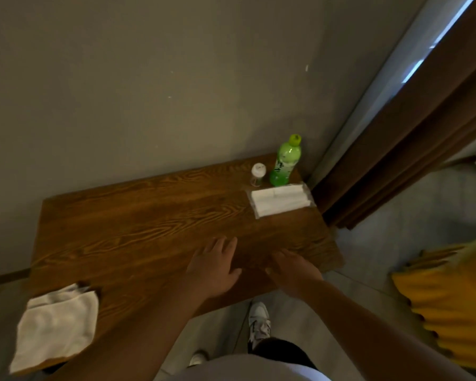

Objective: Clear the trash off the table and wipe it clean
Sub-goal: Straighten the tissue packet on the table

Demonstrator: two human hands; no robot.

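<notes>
— Nearest us, our left hand [213,266] and right hand [291,270] lie flat, fingers spread, holding nothing, on the brown wood-grain table [138,229].

— Which trash first?

— The green plastic bottle [285,163], the small clear white-capped jar [258,175] and the flat white tissue packet [279,199] sit far-right by the wall, the packet's long axis crosswise. Our right hand is nearer. The white folded cloth [57,325] waits near-left.
</notes>
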